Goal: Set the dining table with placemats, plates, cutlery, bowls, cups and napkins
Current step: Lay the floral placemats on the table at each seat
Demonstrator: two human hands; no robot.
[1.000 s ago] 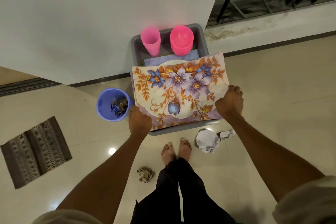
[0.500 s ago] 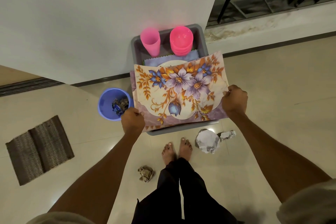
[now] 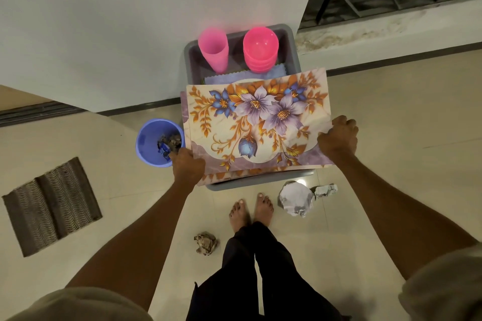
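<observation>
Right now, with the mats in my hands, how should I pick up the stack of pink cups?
Grip the pink cups round the side wall near the top, coming from above: they stand upright in the grey tub, clear of the pink bowls.

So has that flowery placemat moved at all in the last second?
Yes. The placemat, held by both hands, has lifted slightly and slid toward the right, uncovering more of the grey tub's near edge.

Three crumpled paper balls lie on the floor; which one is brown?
The brown ball, lying alone left of the feet. The other two, a large white ball and a small white ball, lie right of the feet.
</observation>
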